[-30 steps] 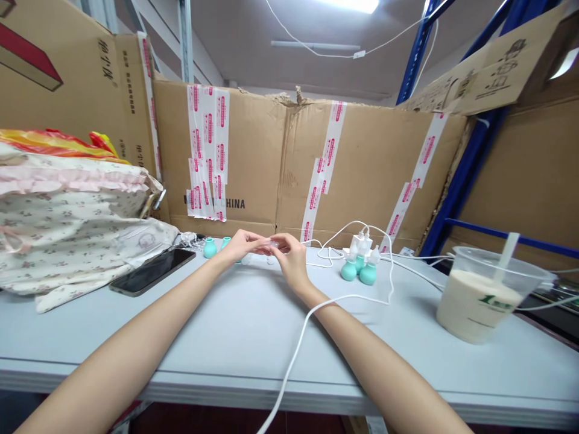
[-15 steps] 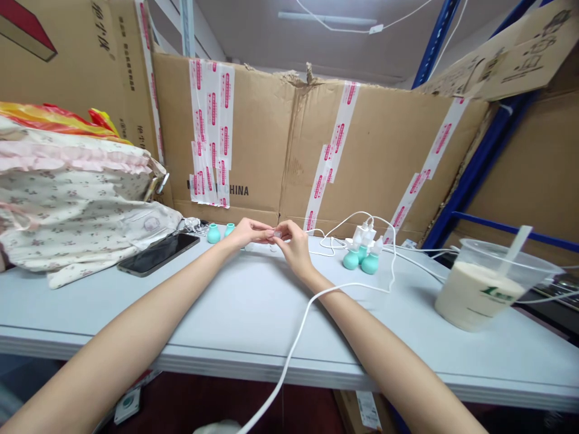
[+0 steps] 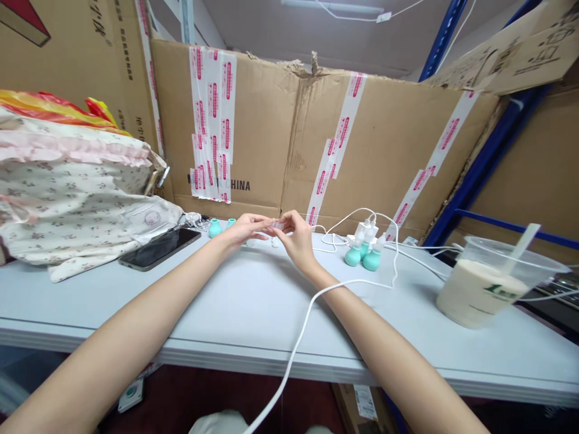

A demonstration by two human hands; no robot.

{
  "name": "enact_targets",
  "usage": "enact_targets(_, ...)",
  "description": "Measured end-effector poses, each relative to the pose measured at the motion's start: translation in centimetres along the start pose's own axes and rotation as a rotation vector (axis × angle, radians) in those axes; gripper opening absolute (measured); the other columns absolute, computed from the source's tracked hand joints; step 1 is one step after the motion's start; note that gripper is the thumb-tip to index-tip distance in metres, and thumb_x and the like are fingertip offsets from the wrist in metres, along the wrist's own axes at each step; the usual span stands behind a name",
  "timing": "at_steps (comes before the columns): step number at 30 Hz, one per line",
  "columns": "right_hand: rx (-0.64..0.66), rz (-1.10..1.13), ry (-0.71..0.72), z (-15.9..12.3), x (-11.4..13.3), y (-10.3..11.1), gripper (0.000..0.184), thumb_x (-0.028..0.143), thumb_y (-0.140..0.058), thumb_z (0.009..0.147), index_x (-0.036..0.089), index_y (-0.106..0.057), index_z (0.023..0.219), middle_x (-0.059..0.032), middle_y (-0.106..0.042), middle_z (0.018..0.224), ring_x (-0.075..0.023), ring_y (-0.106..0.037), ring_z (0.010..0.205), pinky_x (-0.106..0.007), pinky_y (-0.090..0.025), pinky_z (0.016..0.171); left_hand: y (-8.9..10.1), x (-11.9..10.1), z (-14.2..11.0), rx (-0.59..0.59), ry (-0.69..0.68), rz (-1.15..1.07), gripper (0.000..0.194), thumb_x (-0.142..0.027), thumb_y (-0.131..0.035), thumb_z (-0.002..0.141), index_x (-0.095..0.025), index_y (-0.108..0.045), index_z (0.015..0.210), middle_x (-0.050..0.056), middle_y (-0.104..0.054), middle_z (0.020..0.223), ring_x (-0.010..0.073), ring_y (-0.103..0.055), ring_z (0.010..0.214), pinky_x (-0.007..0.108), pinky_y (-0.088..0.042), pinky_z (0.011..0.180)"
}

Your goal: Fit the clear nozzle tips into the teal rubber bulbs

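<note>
My left hand (image 3: pixel 246 230) and my right hand (image 3: pixel 296 239) meet over the back middle of the table. Between their fingertips is a small clear piece (image 3: pixel 277 225), too small and see-through to name. My right thumb and fingers pinch it; my left fingers reach onto it from the other side. Just below, another small clear part (image 3: pixel 274 242) shows near the tabletop. Left of my left hand stands a teal bulb-shaped piece (image 3: pixel 214 228) with an open neck, and a second teal piece (image 3: pixel 231 222) is partly hidden behind that hand.
Several teal bulbs with clear tips (image 3: pixel 371 259) stand at right by a white plug adapter (image 3: pixel 367 230). A white cable (image 3: pixel 296 337) crosses over my right forearm. A drink cup (image 3: pixel 484 295) stands at right, a phone (image 3: pixel 160 249) and floral cloth bag (image 3: pixel 81 205) at left.
The view has tilted downward, so the table edge and floor show more. My hands stay together at the small clear piece, with the left fingers slightly more spread.
</note>
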State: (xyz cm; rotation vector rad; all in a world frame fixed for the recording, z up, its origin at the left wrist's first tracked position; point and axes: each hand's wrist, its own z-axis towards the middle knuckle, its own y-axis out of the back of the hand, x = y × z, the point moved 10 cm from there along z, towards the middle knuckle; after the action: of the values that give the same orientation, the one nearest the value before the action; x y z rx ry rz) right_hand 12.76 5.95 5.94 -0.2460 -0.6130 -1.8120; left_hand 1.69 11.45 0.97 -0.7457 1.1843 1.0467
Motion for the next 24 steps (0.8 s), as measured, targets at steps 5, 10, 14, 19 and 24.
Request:
enact_targets(5, -0.027, -0.033, 0.003, -0.3, 0.5, 0.6, 0.011, 0.024, -0.059, 0.074, 0.020, -0.049, 0.071, -0.0002, -0.054, 0.073, -0.0123, -0.052, 0.065, -0.024, -0.045, 0.059, -0.2, -1.8, -0.2, -0.097, -0.132, 0.062, 0.039, -0.045, -0.072, 0.060, -0.013, -0.071, 0.084, 0.009, -0.069, 0.078, 0.0150, -0.059, 0.069, 0.023, -0.041, 0.054)
enact_targets(10, -0.059, -0.045, 0.015, 0.0, 1.0, 1.3, 0.010, 0.024, -0.060, 0.075, 0.020, -0.051, 0.077, -0.0005, -0.056, 0.075, -0.0126, -0.054, 0.065, -0.024, -0.045, 0.059, -0.3, -2.1, 0.2, -0.181, -0.220, 0.028, 0.042, -0.045, -0.072, 0.060, -0.012, -0.071, 0.086, 0.007, -0.069, 0.075, 0.0126, -0.057, 0.065, 0.021, -0.037, 0.051)
enact_targets(14, -0.093, -0.013, -0.007, 0.4, 0.7, 1.7, 0.016, 0.028, -0.060, 0.075, 0.019, -0.053, 0.086, -0.0023, -0.059, 0.081, -0.0130, -0.056, 0.066, -0.025, -0.046, 0.060, -0.5, -1.8, 0.3, -0.108, -0.213, -0.076, 0.045, -0.045, -0.069, 0.064, -0.014, -0.069, 0.097, 0.009, -0.069, 0.092, 0.0148, -0.061, 0.079, 0.022, -0.044, 0.064)
enact_targets(19, -0.059, 0.090, -0.077, 0.5, -0.3, 1.4, 0.021, 0.035, -0.058, 0.077, 0.019, -0.058, 0.090, -0.0050, -0.063, 0.088, -0.0146, -0.059, 0.073, -0.026, -0.049, 0.066, 0.0, -2.5, 0.0, -0.107, -0.221, -0.069, 0.050, -0.044, -0.074, 0.058, -0.012, -0.068, 0.096, 0.011, -0.068, 0.099, 0.0228, -0.060, 0.096, 0.034, -0.045, 0.088)
enact_targets(24, -0.052, 0.340, -0.296, 0.4, -3.0, 0.4, 0.027, 0.040, -0.061, 0.073, 0.018, -0.062, 0.088, -0.0055, -0.066, 0.087, -0.0158, -0.063, 0.074, -0.030, -0.053, 0.070, 0.7, -3.4, -0.1, -0.177, -0.256, 0.029, 0.050, -0.044, -0.076, 0.054, -0.012, -0.069, 0.093, 0.010, -0.070, 0.094, 0.0234, -0.063, 0.089, 0.038, -0.048, 0.085)
